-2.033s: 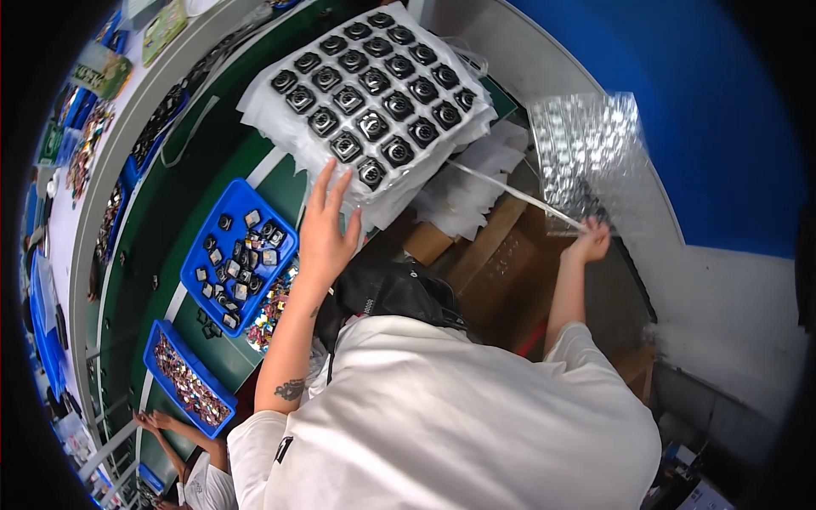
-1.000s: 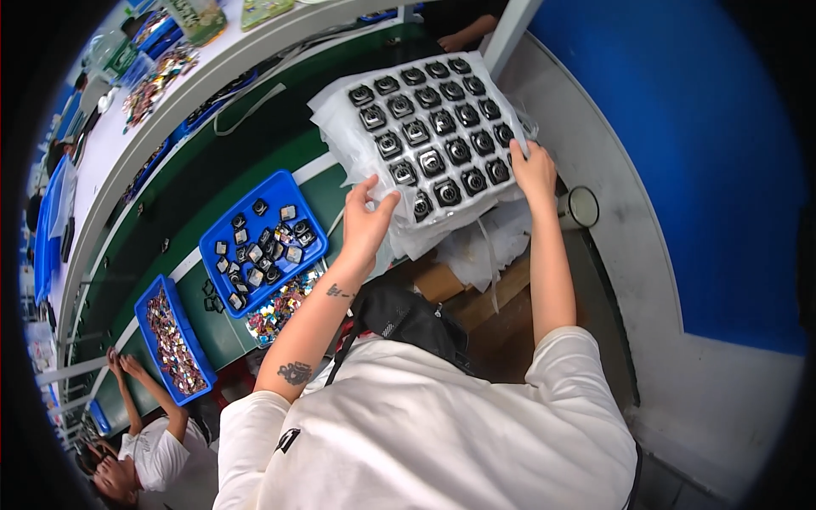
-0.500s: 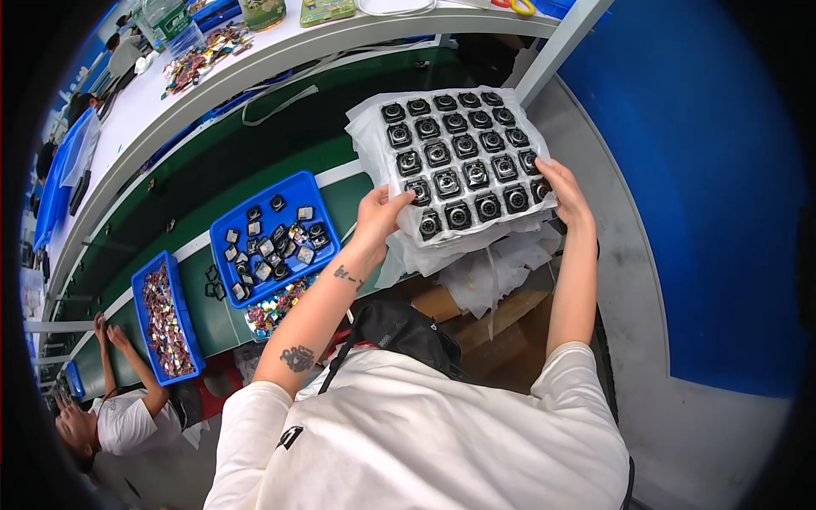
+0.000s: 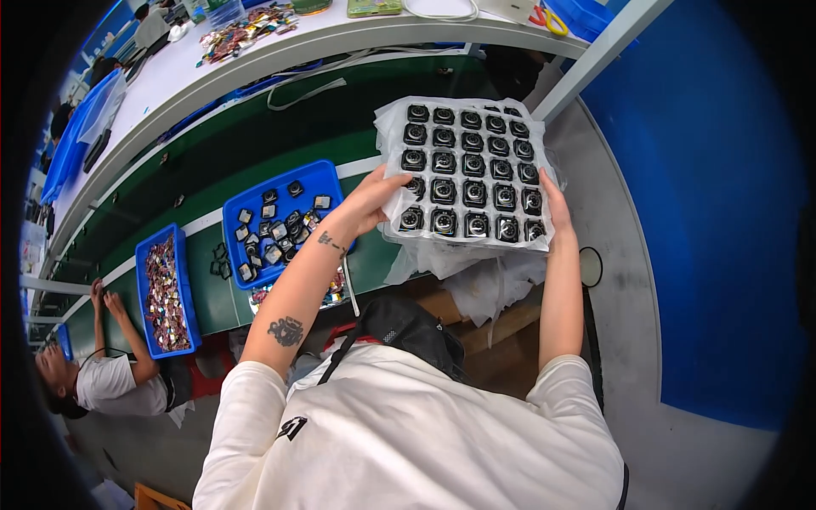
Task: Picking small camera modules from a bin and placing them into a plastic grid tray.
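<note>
Between my two hands is a white tray [image 4: 458, 177] filled with rows of black square watch-like units [image 4: 473, 195], each with a round centre. My left hand [image 4: 371, 202] grips its left edge, the thumb on top beside a unit and the other fingers largely hidden. At the right edge my right hand [image 4: 557, 212] holds on, thumb along the side and fingers out of sight underneath. Thin white sheeting shows round the tray, and clear plastic peeks out at its sides. More crumpled white sheeting [image 4: 501, 285] lies below it.
To the left, on the green bench, sit a blue bin [image 4: 327, 174] of loose watch-like units and a narrower blue bin [image 4: 192, 319] of small colourful parts. A white shelf [image 4: 340, 38] runs above, its post [image 4: 595, 64] at right. A co-worker [image 4: 119, 378] sits at lower left.
The tray has turned a little, so its rows run more level, and both hands still hold it. The whole view has shifted, with the shelf and wall now further right.
</note>
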The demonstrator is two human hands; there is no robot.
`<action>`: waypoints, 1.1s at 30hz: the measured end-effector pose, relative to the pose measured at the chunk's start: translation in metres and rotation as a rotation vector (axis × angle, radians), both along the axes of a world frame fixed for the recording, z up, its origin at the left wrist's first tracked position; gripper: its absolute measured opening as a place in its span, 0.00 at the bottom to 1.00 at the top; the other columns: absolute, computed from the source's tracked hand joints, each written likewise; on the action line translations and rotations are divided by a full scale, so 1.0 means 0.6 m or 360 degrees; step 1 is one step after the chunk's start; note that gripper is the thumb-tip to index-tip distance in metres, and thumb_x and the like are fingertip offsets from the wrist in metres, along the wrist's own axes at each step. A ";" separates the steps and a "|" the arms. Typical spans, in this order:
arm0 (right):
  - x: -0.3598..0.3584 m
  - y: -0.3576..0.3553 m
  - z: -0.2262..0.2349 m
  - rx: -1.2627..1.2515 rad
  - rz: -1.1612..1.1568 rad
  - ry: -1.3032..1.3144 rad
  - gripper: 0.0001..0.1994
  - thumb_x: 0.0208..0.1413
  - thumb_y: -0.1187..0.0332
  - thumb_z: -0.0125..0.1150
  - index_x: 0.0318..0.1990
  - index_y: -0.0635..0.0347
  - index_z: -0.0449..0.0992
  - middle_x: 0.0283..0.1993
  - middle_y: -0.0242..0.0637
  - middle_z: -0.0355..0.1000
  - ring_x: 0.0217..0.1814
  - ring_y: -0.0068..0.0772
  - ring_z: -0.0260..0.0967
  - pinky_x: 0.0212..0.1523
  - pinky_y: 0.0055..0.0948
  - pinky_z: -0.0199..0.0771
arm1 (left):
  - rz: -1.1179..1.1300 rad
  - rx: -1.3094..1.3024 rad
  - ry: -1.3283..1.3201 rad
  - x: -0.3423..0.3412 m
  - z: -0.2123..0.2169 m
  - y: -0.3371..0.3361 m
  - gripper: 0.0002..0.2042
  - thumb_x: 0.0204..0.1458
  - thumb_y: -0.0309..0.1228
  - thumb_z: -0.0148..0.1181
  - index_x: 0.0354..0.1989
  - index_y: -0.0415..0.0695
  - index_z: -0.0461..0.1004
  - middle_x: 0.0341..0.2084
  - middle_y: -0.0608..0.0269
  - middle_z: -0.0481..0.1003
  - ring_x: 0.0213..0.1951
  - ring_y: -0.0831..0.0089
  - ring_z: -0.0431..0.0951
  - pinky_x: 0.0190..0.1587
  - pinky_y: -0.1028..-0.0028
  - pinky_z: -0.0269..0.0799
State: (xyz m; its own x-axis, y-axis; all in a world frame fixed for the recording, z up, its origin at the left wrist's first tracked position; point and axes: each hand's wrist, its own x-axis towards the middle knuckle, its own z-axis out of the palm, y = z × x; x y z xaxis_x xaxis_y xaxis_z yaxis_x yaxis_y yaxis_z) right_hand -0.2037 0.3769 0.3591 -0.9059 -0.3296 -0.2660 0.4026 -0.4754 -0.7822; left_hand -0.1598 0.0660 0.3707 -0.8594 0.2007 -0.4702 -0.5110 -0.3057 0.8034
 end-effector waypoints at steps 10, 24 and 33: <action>-0.005 -0.066 -0.025 0.0129 -0.0113 0.0534 0.28 0.61 0.71 0.42 0.68 0.46 0.44 0.65 0.37 0.55 0.62 0.35 0.58 0.59 0.33 0.63 | 0.0313 -0.0128 0.0253 0.036 -0.018 -0.030 0.29 0.56 0.20 0.46 0.66 0.54 0.47 0.55 0.58 0.64 0.52 0.67 0.70 0.47 0.64 0.73; 0.121 -0.325 0.030 0.0078 0.0230 0.0525 0.27 0.60 0.73 0.43 0.67 0.58 0.46 0.66 0.40 0.54 0.67 0.32 0.51 0.66 0.29 0.48 | 0.0821 -0.0065 0.0306 0.280 0.008 -0.261 0.28 0.53 0.22 0.51 0.64 0.45 0.53 0.56 0.56 0.64 0.54 0.68 0.69 0.54 0.69 0.68; 0.164 -0.470 -0.114 0.0105 0.0784 -0.0831 0.17 0.58 0.67 0.37 0.51 0.66 0.64 0.45 0.45 0.71 0.45 0.41 0.72 0.46 0.44 0.73 | 0.1206 0.0482 -0.0323 0.394 -0.087 -0.387 0.20 0.52 0.25 0.47 0.54 0.33 0.61 0.46 0.47 0.71 0.41 0.59 0.77 0.41 0.62 0.77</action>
